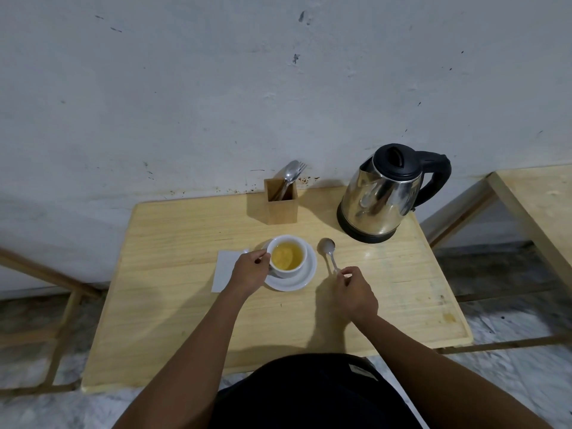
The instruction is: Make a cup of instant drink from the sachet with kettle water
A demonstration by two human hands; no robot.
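Note:
A white cup [301, 258] full of yellow drink stands on a white saucer [305, 278] near the middle of the wooden table [185, 305]. My left hand [250, 270] grips the cup at its left side, where the handle is hidden. A metal spoon [328, 250] lies on the table just right of the saucer, bowl pointing away from me. My right hand [356, 292] pinches the near end of its handle. A steel kettle [383, 196] with a black lid and handle stands at the back right. A white sachet or paper [224, 269] lies left of the saucer, partly under my left hand.
A wooden holder [281, 202] with a spoon and a fork stands at the back by the wall, left of the kettle. A second wooden table [541, 205] is at the right. A wooden frame [46, 274] stands at the left.

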